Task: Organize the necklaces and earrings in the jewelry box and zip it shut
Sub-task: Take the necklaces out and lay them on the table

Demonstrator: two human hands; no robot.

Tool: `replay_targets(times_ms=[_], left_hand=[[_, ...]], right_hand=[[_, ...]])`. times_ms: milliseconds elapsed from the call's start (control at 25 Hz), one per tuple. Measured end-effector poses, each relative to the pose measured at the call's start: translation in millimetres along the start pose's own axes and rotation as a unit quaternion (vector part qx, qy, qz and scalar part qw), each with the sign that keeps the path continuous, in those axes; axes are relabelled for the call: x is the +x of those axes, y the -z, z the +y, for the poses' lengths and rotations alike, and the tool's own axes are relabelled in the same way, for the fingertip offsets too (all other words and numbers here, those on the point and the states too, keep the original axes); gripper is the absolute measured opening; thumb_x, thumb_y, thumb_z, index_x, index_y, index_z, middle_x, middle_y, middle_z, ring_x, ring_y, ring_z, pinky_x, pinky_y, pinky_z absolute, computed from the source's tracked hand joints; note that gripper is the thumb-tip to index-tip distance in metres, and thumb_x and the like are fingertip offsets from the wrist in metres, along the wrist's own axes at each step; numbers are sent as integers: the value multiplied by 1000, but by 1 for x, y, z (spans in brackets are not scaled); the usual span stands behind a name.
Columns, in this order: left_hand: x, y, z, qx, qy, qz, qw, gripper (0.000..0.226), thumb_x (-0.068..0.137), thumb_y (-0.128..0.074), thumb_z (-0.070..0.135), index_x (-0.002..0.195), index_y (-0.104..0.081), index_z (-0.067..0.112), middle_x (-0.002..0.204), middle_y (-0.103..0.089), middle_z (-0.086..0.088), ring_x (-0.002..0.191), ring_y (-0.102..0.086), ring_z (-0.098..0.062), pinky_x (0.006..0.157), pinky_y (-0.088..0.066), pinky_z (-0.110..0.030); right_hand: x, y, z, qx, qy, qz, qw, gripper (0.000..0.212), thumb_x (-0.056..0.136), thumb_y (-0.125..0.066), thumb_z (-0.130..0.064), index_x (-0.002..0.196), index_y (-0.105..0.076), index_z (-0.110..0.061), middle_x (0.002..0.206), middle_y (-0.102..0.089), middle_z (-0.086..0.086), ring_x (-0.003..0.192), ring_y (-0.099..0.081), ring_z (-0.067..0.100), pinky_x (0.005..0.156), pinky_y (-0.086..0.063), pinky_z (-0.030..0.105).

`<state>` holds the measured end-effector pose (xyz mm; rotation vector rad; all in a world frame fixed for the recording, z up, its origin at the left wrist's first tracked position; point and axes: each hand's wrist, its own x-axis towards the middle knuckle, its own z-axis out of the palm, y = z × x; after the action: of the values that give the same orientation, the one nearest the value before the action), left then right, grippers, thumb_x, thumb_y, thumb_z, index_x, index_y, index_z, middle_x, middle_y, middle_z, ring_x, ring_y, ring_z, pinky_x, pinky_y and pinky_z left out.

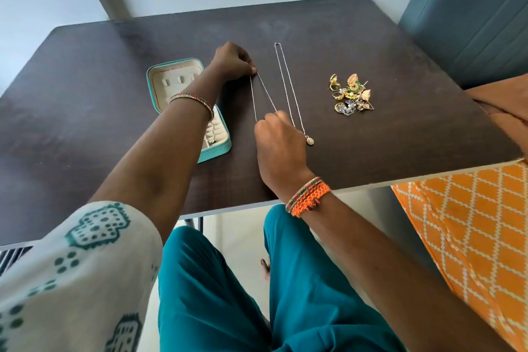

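Note:
A thin silver chain necklace [264, 93] is stretched taut over the dark table between my two hands. My left hand [233, 61] pinches its far end and my right hand [278, 143] pinches its near end. A second silver necklace [287, 86] with a small oval pendant lies flat just right of them. The teal jewelry box [155, 74] lies open at the left, cream lining showing, partly hidden by my left forearm. A pile of gold and silver earrings and rings [351, 94] sits on the table at the right.
The dark wooden table [85, 66] stands against a pale wall. A teal-blue panel [471, 8] rises at the back right. Another person's orange patterned clothing [471, 223] is at the table's right edge. My knees in teal trousers are under the near edge.

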<state>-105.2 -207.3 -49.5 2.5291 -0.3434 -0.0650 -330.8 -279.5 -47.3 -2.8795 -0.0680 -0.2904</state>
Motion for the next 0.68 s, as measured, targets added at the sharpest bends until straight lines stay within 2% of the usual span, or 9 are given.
replay_targets(times_ms=[80, 200, 320, 400, 480, 560, 680], left_hand=[[4, -1, -2, -4, 4, -6, 1000, 25, 79, -73, 19, 101, -73, 6, 88, -63, -3, 85, -51, -8, 70, -37, -20], [6, -1, -5, -12, 0, -3, 1000, 25, 78, -75, 19, 99, -73, 7, 83, -62, -4, 76, -52, -10, 62, -39, -19], [6, -3, -8, -37, 6, 8, 999, 23, 77, -76, 18, 98, -73, 7, 71, -60, -2, 59, -49, -4, 56, -39, -14], [6, -5, -8, -46, 15, 8, 999, 24, 79, -75, 18, 99, -72, 6, 71, -60, -1, 63, -52, -7, 64, -42, -18], [7, -6, -8, -45, 24, 10, 999, 24, 80, -74, 19, 101, -71, 6, 83, -62, -5, 77, -54, -12, 71, -40, -20], [7, -7, -7, -46, 30, 19, 998, 25, 80, -74, 20, 101, -71, 6, 87, -61, -5, 82, -53, -12, 73, -40, -20], [8, -10, -8, -56, 35, 25, 998, 24, 81, -74, 20, 100, -71, 6, 83, -60, -5, 82, -53, -13, 73, -40, -21]], right_hand=[[0, -1, 1, 6, 4, 4, 1000, 19, 91, -58, -9, 109, -60, -7, 113, -59, 10, 112, -48, 22, 78, -45, 28], [-3, -5, 1, 3, 22, -8, 1000, 17, 91, -56, -9, 107, -61, -7, 112, -60, 11, 110, -47, 23, 79, -40, 29], [-6, -11, -2, -34, 7, 36, 999, 9, 83, -69, -13, 90, -71, -7, 94, -70, 11, 105, -53, 28, 97, -37, 42], [-8, -13, -5, -42, -2, 63, 997, 7, 78, -75, -14, 79, -73, -8, 84, -72, 10, 103, -56, 28, 103, -33, 49], [-11, -16, -7, -52, 6, 49, 997, 7, 80, -73, -16, 81, -73, -9, 86, -72, 8, 105, -54, 27, 104, -30, 50], [-15, -17, -8, -61, 9, 49, 997, 8, 81, -72, -18, 81, -73, -10, 87, -72, 7, 105, -54, 25, 103, -30, 49], [-17, -19, -8, -62, 2, 50, 997, 10, 82, -71, -21, 83, -74, -11, 91, -72, 7, 106, -54, 25, 104, -29, 49]])
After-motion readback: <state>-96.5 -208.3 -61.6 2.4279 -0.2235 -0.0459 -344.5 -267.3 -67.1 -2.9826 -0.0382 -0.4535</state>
